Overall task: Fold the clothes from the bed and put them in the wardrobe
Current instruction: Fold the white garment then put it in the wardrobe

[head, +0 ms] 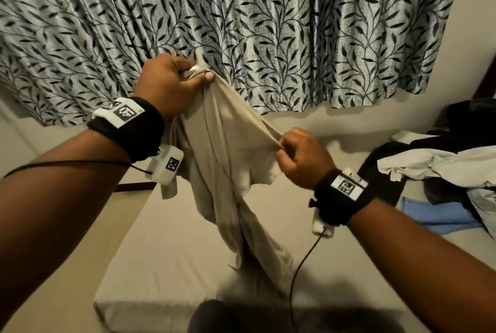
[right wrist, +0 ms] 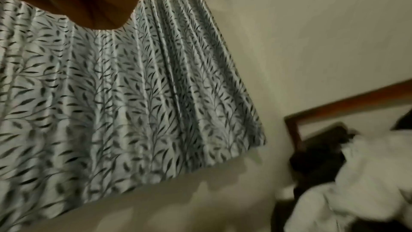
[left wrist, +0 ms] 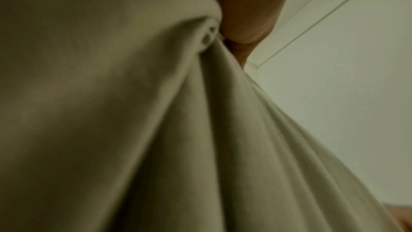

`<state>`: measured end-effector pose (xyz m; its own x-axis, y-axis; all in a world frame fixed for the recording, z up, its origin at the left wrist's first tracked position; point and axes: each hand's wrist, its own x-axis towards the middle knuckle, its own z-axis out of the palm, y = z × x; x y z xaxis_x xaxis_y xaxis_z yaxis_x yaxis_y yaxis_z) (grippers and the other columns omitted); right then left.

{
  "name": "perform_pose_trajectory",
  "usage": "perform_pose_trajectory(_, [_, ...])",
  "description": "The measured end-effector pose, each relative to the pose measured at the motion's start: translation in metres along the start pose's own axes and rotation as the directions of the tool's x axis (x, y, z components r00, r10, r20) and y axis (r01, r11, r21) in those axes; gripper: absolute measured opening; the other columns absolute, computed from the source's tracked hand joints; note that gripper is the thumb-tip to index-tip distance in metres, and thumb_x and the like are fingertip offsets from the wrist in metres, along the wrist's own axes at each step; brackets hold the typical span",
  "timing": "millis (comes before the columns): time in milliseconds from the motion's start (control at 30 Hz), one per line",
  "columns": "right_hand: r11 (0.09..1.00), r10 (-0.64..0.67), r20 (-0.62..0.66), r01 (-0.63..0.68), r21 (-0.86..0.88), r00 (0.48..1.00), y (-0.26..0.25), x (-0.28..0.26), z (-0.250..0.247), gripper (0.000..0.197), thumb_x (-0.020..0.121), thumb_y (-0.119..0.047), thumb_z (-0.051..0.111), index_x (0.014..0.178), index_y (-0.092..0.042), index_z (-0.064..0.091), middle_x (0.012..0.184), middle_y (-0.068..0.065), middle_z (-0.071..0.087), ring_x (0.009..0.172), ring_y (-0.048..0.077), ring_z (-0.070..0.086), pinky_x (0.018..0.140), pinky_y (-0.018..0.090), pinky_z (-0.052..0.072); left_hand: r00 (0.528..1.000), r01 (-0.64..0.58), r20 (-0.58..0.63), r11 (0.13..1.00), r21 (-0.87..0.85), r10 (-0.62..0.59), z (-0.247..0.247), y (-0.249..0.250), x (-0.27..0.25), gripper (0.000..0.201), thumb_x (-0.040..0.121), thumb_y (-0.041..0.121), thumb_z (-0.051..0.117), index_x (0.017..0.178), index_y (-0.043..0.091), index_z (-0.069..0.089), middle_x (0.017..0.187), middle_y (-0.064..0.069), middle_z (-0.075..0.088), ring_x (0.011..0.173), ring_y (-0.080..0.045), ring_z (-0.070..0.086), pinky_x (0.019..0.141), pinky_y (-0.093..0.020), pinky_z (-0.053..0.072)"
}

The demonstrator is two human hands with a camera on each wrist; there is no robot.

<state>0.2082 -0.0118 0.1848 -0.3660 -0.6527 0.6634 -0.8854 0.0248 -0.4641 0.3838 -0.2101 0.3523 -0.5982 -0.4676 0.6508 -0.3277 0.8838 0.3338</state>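
Gripping beige garment [head: 225, 144] w/ both hands — left hand [head: 167, 85], right hand [head: 302, 156] — over bed [head: 174, 246], leaf-print curtain [head: 295, 23] behind

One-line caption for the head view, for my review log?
Left hand and right hand hold a beige garment up above the bed, unfolded clothes piled at right.

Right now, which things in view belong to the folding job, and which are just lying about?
Part of the job:
beige garment, held up by left hand and right hand
pile of clothes
bed

Just there:
leaf-print curtain
wall
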Motion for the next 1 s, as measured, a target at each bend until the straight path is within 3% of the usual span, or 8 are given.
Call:
perform_pose_trajectory(167, [0.996, -0.054, 0.059, 0.049, 0.081, 0.997, 0.011, 0.042, -0.063, 0.02, 0.079, -0.033, 0.054, 0.07, -0.015, 0.058, 0.065, -0.003, 0.05, 0.057, 0.006, 0.041, 0.053, 0.023, 0.034, 0.978, -0.03, 0.206, 0.997, -0.067, 0.044, -0.006, -0.01, -0.011, 0.034, 0.068, 0.053, 0.084, 0.074, 0.025, 0.065, 0.057, 0.015, 0.057, 0.055, 0.0, 0.053, 0.05, -0.014, 0.041])
perform_pose_trajectory(367, [0.995, -0.086, 0.388, 0.058, 0.082, 0.918, 0.011, 0.092, -0.15, 0.024, 0.082, -0.038, 0.08, 0.075, -0.017, 0.071, 0.069, -0.002, 0.067, 0.062, 0.009, 0.06, 0.058, 0.022, 0.049, 0.781, -0.24, 0.614, 0.853, 0.463, -0.113, 0.02, -0.079, -0.028, 0.034, 0.077, 0.035, 0.083, 0.106, 0.021, 0.073, 0.095, -0.004, 0.073, 0.087, -0.026, 0.066, 0.077, -0.033, 0.054])
perform_pose_trajectory(500, [0.996, -0.032, 0.419, 0.066, -0.065, 0.907, 0.022, 0.1, -0.173, 0.012, 0.073, -0.041, 0.077, 0.072, -0.03, 0.072, 0.073, -0.003, 0.071, 0.069, 0.02, 0.066, 0.066, 0.035, 0.052, 0.707, 0.166, 0.681, 0.981, 0.1, -0.189, 0.043, -0.128, -0.065, 0.027, 0.063, 0.034, 0.068, 0.087, 0.023, 0.069, 0.088, -0.005, 0.069, 0.085, -0.029, 0.062, 0.081, -0.043, 0.052])
perform_pose_trajectory(633, [0.997, 0.06, 0.355, -0.038, -0.068, 0.933, 0.037, 0.104, -0.195, 0.026, 0.083, -0.018, 0.081, 0.098, -0.034, 0.068, 0.069, 0.002, 0.072, 0.059, 0.016, 0.063, 0.062, 0.028, 0.055, 0.734, 0.59, 0.663, 0.622, -0.514, -0.149, 0.05, -0.117, -0.079, 0.045, 0.05, 0.024, 0.07, 0.09, 0.007, 0.058, 0.082, -0.014, 0.049, 0.076, -0.029, 0.042, 0.062, -0.036, 0.031])
perform_pose_trajectory(733, [0.969, 0.126, 0.344, -0.041, -0.244, 0.931, 0.045, 0.109, -0.221, 0.028, 0.088, -0.011, 0.076, 0.107, -0.029, 0.069, 0.076, 0.007, 0.073, 0.061, 0.013, 0.063, 0.062, 0.022, 0.053, 0.754, 0.304, 0.653, 0.846, -0.438, 0.068, 0.026, -0.09, -0.057, 0.044, 0.06, 0.036, 0.069, 0.095, 0.01, 0.063, 0.079, 0.005, 0.061, 0.072, -0.011, 0.055, 0.065, -0.027, 0.044])
perform_pose_trajectory(833, [0.919, 0.174, 0.283, -0.053, -0.39, 0.943, 0.047, 0.114, -0.241, 0.02, 0.086, -0.017, 0.08, 0.088, -0.036, 0.073, 0.073, -0.007, 0.073, 0.073, 0.025, 0.067, 0.079, 0.037, 0.055, 0.565, -0.113, 0.825, 0.989, 0.094, -0.014, 0.0, -0.063, -0.035, 0.028, 0.068, 0.039, 0.076, 0.091, 0.025, 0.069, 0.075, 0.013, 0.068, 0.068, -0.006, 0.061, 0.058, -0.019, 0.046])
perform_pose_trajectory(933, [0.928, 0.175, 0.247, -0.076, -0.366, 0.953, 0.046, 0.118, -0.247, 0.017, 0.084, -0.018, 0.081, 0.086, -0.033, 0.075, 0.075, -0.018, 0.072, 0.071, 0.011, 0.065, 0.075, 0.029, 0.054, 0.558, -0.066, 0.824, 0.986, 0.156, -0.093, -0.013, -0.064, -0.021, 0.026, 0.067, 0.031, 0.078, 0.089, 0.019, 0.071, 0.079, 0.004, 0.072, 0.07, -0.013, 0.064, 0.06, -0.021, 0.05])
perform_pose_trajectory(1000, [0.936, 0.148, 0.22, -0.065, -0.345, 0.964, 0.051, 0.118, -0.249, 0.02, 0.083, -0.016, 0.081, 0.087, -0.035, 0.075, 0.077, -0.018, 0.072, 0.072, 0.009, 0.064, 0.072, 0.028, 0.054, 0.595, 0.276, 0.804, 0.942, -0.193, -0.01, -0.017, -0.08, -0.017, 0.047, 0.058, 0.022, 0.08, 0.102, 0.01, 0.069, 0.089, -0.006, 0.074, 0.077, -0.018, 0.068, 0.069, -0.028, 0.055])
